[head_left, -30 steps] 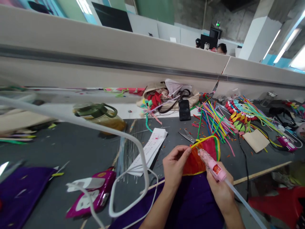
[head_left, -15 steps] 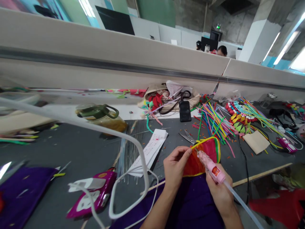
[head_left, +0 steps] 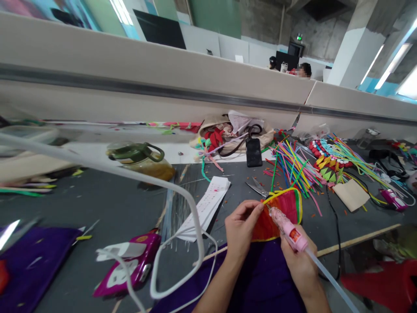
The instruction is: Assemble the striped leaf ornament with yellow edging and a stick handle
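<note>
My left hand (head_left: 240,230) pinches the left edge of a red fan-shaped craft piece (head_left: 286,204) rimmed in yellow and green. My right hand (head_left: 298,261) grips a pink glue gun (head_left: 287,226) whose nozzle rests on the fan's upper left edge, close to my left fingertips. A clear glue stick (head_left: 329,276) sticks out of the gun's back toward the lower right. Purple cloth (head_left: 260,278) lies under both forearms.
Scissors (head_left: 257,188) lie just beyond the fan, with a pile of coloured strips (head_left: 293,167), a black phone (head_left: 253,152) and a paper stack (head_left: 208,204) nearby. A white cable (head_left: 182,195) loops across the left, over a magenta glue gun (head_left: 130,265). A green-lidded jar (head_left: 143,158) stands farther back.
The glue gun's nozzle has slid slightly along the fan's edge; the view has shifted a little. Both hands keep their hold.
</note>
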`<state>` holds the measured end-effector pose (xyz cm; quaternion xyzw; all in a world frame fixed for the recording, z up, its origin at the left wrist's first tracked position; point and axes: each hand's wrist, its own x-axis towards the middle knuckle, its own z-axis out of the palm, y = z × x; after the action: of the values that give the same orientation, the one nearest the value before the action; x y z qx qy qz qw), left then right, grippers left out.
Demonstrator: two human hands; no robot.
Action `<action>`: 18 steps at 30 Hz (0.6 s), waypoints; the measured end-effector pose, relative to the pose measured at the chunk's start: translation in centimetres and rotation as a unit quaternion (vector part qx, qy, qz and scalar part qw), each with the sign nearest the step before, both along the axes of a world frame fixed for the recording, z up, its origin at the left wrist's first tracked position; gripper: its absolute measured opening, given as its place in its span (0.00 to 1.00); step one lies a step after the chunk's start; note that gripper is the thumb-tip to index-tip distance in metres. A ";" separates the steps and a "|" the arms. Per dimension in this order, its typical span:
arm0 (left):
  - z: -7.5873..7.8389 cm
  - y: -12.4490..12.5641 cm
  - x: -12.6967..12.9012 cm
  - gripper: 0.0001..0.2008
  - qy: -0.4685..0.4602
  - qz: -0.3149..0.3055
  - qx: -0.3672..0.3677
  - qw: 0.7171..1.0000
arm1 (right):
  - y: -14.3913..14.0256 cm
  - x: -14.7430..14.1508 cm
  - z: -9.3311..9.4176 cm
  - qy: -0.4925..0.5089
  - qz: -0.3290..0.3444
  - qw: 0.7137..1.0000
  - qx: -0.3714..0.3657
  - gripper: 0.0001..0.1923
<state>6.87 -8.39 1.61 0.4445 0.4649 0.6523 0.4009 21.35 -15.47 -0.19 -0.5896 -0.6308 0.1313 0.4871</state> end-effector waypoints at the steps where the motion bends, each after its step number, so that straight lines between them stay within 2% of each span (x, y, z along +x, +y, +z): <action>1: 0.0 0.0 0.0 0.10 0.001 0.000 -0.001 1.000 | 0.0 0.1 -0.1 0.000 0.000 1.000 0.001 0.08; 7: -0.1 0.1 -0.1 0.08 0.005 0.006 0.004 1.000 | 0.0 0.5 0.2 0.022 -0.013 1.000 -0.003 0.09; 12: -0.2 0.1 -0.2 0.08 0.006 0.005 0.007 1.000 | 0.1 0.9 1.3 0.134 -0.026 0.991 -0.013 0.13; 15: -0.2 0.2 -0.2 0.07 0.008 0.003 0.008 1.000 | 0.1 1.7 1.4 0.224 -0.061 0.971 -0.050 0.15; 18: -0.2 0.2 -0.3 0.07 0.012 0.004 0.011 1.000 | 0.3 3.3 1.0 0.357 -0.053 0.930 -0.070 0.16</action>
<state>6.61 -8.16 1.44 0.4544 0.4646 0.6536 0.3878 24.66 -15.20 0.78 -0.5691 -0.3726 0.3511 0.6435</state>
